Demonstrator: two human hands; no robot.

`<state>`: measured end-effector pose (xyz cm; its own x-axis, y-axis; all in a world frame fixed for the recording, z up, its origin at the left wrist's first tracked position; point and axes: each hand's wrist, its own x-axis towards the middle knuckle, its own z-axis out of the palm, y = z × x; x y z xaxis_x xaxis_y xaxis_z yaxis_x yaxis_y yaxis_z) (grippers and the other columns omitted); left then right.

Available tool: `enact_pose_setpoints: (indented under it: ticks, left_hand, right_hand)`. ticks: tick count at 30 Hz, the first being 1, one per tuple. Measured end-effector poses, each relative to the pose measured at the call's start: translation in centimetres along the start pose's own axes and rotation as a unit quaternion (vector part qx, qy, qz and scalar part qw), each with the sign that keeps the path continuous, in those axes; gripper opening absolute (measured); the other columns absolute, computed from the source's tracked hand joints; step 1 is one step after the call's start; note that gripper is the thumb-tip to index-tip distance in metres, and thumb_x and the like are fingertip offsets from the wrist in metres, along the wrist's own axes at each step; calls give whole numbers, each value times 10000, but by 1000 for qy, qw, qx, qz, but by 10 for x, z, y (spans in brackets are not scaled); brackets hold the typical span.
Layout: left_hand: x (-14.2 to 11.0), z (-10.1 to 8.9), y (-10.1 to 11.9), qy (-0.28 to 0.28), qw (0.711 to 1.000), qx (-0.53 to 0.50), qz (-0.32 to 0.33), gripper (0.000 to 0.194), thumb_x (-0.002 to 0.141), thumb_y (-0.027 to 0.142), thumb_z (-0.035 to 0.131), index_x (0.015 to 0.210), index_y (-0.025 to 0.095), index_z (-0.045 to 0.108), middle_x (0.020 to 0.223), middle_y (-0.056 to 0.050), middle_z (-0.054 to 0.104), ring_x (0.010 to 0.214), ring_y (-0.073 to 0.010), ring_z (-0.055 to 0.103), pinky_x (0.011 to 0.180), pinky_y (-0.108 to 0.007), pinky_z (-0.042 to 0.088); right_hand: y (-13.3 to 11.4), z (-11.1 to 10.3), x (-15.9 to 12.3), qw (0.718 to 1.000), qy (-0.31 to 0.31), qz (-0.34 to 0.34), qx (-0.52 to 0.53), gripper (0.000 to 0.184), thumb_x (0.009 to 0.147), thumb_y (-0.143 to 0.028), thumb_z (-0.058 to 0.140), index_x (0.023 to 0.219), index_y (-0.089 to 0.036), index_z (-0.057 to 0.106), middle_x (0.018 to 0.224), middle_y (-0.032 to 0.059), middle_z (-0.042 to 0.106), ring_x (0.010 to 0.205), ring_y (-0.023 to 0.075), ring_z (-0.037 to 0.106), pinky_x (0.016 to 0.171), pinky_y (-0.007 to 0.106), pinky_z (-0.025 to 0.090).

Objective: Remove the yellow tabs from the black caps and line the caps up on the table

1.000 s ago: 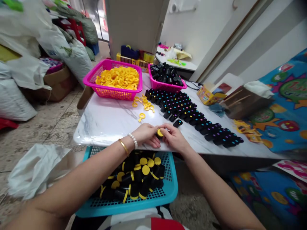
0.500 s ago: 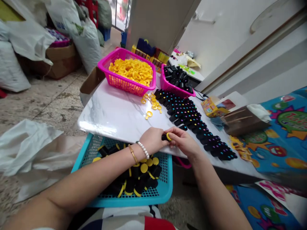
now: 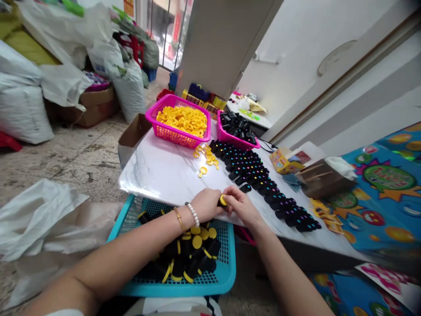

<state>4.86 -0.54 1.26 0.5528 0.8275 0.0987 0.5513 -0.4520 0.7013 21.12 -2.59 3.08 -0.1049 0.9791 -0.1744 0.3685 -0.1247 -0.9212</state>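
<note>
Watching over the white table point(image 3: 164, 171), I see the blue basket point(image 3: 230, 281) below its near edge. Just above, my left hand point(image 3: 205, 205) and right hand point(image 3: 242, 206) both grip one black piece point(image 3: 219, 201), the right at its yellow cap point(image 3: 223, 200). Less black shows than half a second ago; I judge work remains on this piece.

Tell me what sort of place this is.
Probably a small workshop: rows of black pieces on the table, a pink basket heaped with yellow rings, and full sacks on the floor.
</note>
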Motion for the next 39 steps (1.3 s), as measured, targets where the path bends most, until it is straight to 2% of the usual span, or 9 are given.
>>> enact_pose_setpoints:
  ticks: [3,8,11,15,20,27,31,35,39]
  left_hand:
    - [3,-31,-13,-66,997,5,47,212,738,231,591,913,169,692,744,-59,699,684,-193,638,617,-248,444]
    - [32,-65,-38,98,977,191,-12,314,812,262,540,1089,141,624,1038,-123,642,919,-232,615,778,-297,455]
    - [45,-54,-40,71,954,291,-8,220,869,231,457,951,133,637,981,-121,605,836,-218,612,718,-298,459]
    - [46,-23,-26,25,941,331,63,256,892,122,347,888,136,603,854,-82,573,715,-183,586,638,-279,446]
    - [51,-6,-5,-6,963,250,104,200,846,93,391,867,143,584,855,-84,591,756,-173,575,705,-277,455]
    - [73,-13,-1,-56,994,-65,-73,249,685,-2,344,787,195,457,637,29,605,502,-94,540,495,-191,406]
    - [85,-3,-8,-39,997,-60,-34,212,665,10,376,731,194,461,587,38,572,520,-90,539,499,-177,398]
    - [93,-2,-6,-83,991,-73,-76,209,692,26,377,780,197,460,614,35,606,448,-83,512,420,-171,357]
    - [94,4,8,-92,989,-94,-65,166,757,88,416,860,191,495,762,6,657,458,-76,538,393,-169,354]
  right_hand:
    - [4,17,-18,999,24,-27,17,103,794,-295,598,805,-205,548,627,-38,554,491,108,500,470,226,427]
    - [8,34,-43,990,68,-124,-19,122,854,-306,559,796,-202,583,751,14,565,613,136,534,535,248,446]
    - [6,31,-43,972,116,-184,-86,140,882,-271,518,786,-202,593,772,31,583,653,150,562,578,265,462]
    - [9,19,-25,910,200,-261,-253,271,843,-164,503,1092,-201,601,1209,103,555,1041,224,562,881,351,480]
    - [20,7,-15,885,169,-225,-371,552,783,-145,521,1330,-172,454,1297,109,537,1157,256,476,952,409,455]
    - [32,-1,-20,871,192,-243,-381,850,663,-586,700,1347,-142,460,1336,151,505,1184,346,416,993,507,366]
    - [31,1,-14,865,181,-257,-391,781,695,-623,649,1275,-114,525,1252,157,566,1168,342,426,999,511,345]
    - [35,-3,-22,870,141,-270,-387,695,701,-610,654,1185,-118,572,1156,148,601,1097,321,462,957,479,387]
    - [44,-17,-50,878,71,-316,-353,297,830,-298,607,1100,-175,607,1115,105,620,1068,270,484,921,422,415]
